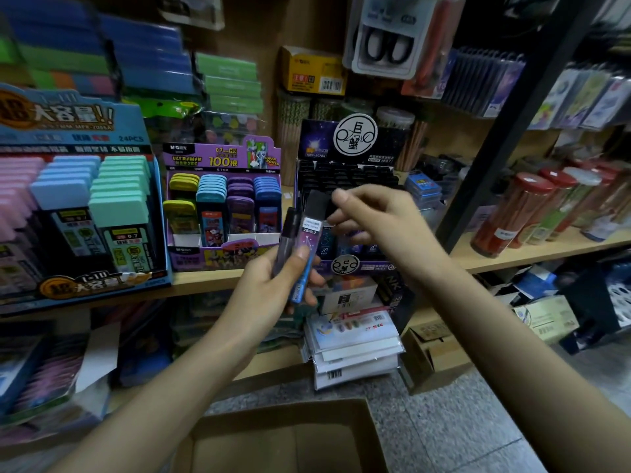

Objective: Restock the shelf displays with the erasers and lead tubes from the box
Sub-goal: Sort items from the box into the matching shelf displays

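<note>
On the wooden shelf [205, 280], a blue cardboard display [78, 138] and a purple display [222, 155] stand packed with flat plastic cases. In front, the left hand [269, 291] grips slim lead tubes [307, 233]. The right hand [372, 220], fingers loosely curled and empty, hovers before the black display [348, 172], above the open box [283, 442].

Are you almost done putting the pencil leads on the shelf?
Nearly, it seems. Done: the black display looks packed with black-capped tubes. In hand: the left hand holds a few lead tubes, and the right hand is at their tops; whether it pinches one is unclear. Left: those tubes; the visible part of the box shows no more stock.
</note>
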The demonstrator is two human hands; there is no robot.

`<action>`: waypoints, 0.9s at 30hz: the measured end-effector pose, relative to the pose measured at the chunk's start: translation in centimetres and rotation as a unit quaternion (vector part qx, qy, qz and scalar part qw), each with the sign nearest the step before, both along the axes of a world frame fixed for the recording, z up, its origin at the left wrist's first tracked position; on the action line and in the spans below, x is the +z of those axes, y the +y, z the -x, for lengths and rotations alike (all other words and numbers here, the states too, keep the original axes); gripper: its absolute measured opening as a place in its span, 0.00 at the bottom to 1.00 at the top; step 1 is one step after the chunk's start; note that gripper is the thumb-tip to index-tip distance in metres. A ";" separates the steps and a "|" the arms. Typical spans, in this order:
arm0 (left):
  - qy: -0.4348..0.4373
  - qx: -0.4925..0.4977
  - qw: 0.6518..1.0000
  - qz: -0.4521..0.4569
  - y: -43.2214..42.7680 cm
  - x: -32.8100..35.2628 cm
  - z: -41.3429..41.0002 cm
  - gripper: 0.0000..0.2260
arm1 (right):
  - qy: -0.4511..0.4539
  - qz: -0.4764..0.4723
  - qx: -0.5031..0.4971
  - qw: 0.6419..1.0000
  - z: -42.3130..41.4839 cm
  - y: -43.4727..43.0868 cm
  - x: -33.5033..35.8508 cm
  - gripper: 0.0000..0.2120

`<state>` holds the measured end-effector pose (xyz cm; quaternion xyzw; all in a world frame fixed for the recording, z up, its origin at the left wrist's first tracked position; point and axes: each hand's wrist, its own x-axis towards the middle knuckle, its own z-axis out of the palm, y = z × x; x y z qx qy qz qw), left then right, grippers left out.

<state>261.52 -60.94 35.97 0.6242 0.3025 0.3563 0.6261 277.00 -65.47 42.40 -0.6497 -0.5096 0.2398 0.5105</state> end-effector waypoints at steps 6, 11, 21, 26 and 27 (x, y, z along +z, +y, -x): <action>0.005 -0.026 1.000 -0.006 -1.0 -0.3 -1.1 0.10 | 0.064 -0.012 -0.015 0.998 2.0 -0.6 -2.0 0.03; 0.007 0.011 1.000 -0.010 -0.8 -0.3 -1.5 0.09 | 0.087 -0.081 -0.021 0.993 -0.7 -1.1 0.1 0.04; -0.017 0.057 0.998 0.026 0.5 -0.1 -0.5 0.13 | -0.188 -0.074 -0.077 0.976 -5.6 -0.6 -1.4 0.06; -0.046 0.054 0.997 0.032 0.4 0.1 -0.4 0.21 | -0.207 -0.060 -0.059 0.975 -6.1 -0.4 -3.0 0.04; -0.052 0.056 0.996 0.036 0.4 0.1 -0.4 0.20 | -0.201 -0.062 -0.053 0.976 -6.1 -0.4 -3.1 0.04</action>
